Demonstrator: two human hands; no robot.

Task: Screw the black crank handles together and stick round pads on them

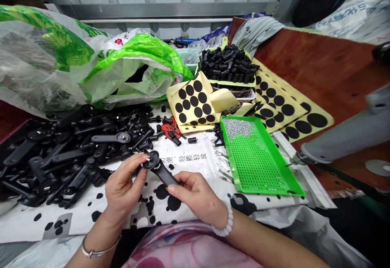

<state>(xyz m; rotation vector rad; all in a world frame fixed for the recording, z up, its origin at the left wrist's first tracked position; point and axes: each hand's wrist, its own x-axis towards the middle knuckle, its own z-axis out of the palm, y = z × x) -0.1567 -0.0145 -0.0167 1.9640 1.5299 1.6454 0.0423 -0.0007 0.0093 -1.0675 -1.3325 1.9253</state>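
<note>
Between my hands is a black plastic crank arm [165, 174] with a round, notched disc at its upper left end. My left hand [122, 188] pinches that disc at its edge, thumb below and fingers above. At the lower right end of the arm, my right hand [198, 197] grips it between thumb and curled fingers. The part is held tilted above the white sheet. Left of my left hand lies a large heap of similar black arms [70, 154]; one greyish arm [111, 138] rests on top with its disc facing up.
A green perforated tray [258, 166] with small silvery pieces [239, 128] stands to the right. Behind it are yellow sheets of black round stickers [191, 101] and a bin of black tubular caps [227, 64]. A grey powered screwdriver [338, 134] juts in from the right. Plastic bags [122, 68] fill the back left.
</note>
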